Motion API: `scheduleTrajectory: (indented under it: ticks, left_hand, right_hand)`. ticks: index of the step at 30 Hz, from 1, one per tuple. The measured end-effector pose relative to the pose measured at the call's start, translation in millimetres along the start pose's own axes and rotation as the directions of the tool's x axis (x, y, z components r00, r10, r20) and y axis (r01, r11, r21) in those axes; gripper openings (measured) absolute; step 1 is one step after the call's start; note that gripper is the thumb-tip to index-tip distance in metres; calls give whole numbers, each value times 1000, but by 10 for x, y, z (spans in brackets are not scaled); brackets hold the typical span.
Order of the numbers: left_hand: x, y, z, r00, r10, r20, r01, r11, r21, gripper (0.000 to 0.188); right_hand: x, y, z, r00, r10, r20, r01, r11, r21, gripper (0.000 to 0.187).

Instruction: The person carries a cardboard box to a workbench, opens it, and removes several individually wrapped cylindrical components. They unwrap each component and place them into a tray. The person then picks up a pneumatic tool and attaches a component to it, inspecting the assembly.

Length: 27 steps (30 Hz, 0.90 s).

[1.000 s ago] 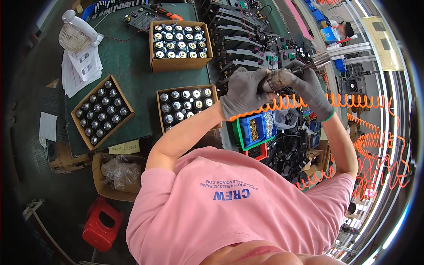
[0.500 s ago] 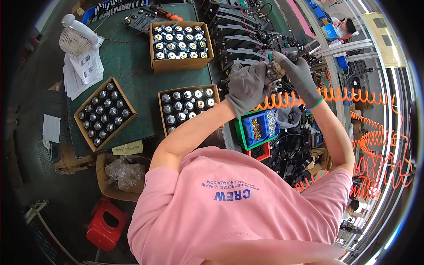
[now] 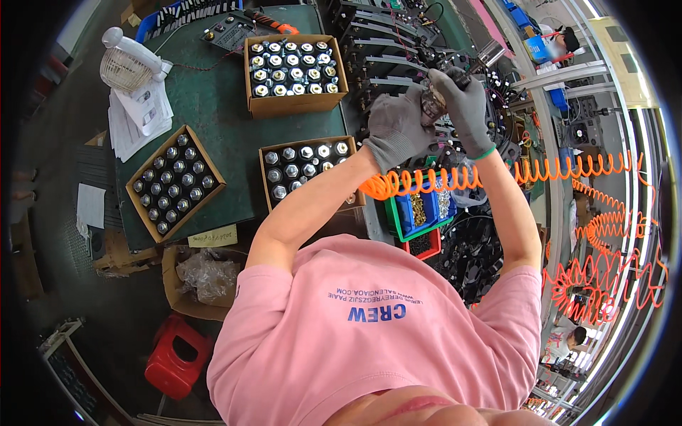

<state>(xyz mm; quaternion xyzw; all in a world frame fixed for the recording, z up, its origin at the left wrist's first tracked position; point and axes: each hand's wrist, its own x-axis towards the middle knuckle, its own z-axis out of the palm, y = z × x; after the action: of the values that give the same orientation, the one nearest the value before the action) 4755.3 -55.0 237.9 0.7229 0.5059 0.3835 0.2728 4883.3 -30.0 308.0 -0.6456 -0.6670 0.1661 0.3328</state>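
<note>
Both my hands wear grey gloves and are closed on a worn, dark air wrench. My left hand point(image 3: 399, 122) wraps the near side of the air wrench point(image 3: 432, 106), fingers partly hidden. My right hand point(image 3: 462, 112) grips it from the right, thumb toward its top. A long silver socket end point(image 3: 487, 57) points away to the upper right. Beneath the hands runs an orange coiled hose point(image 3: 440, 179); its joint with the wrench is hidden. Beyond the hands stands a row of black metal frames point(image 3: 376, 44) with wires and fittings.
Three cardboard boxes of black cylinders with silver hex tops, one of them a tilted box point(image 3: 135, 206), stand on the green table point(image 3: 206, 92). Blue bins point(image 3: 406, 211) of small fasteners sit below my hands. A white fan point(image 3: 128, 64) stands far left; a person point(image 3: 561, 341) is at right.
Both hands and the air wrench have moved slightly left and away from me; its socket end points more steeply away. The hose coils have shifted left, beside my left wrist.
</note>
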Motion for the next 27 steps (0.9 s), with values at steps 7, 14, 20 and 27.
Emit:
scheduleTrajectory:
  ticks: [7, 14, 20, 27]
  left_hand:
    - [-1, -141, -44, 936, 308, 168, -79, 650, -756, 51]
    - [111, -210, 89, 931, 158, -329, -140, 987, 77, 47]
    - [80, -92, 84, 944, 179, -277, -173, 984, 44, 45]
    - [-8, 64, -93, 988, 148, -42, -153, 975, -161, 53]
  right_hand:
    - [-51, -116, -186, 935, -191, 300, 90, 943, 320, 33]
    - [-68, -376, -134, 984, 147, 101, -168, 954, 247, 49]
    - [-17, -195, 61, 993, 114, 11, -113, 966, 232, 40]
    - [-148, -147, -11, 994, -105, -29, 109, 945, 309, 21]
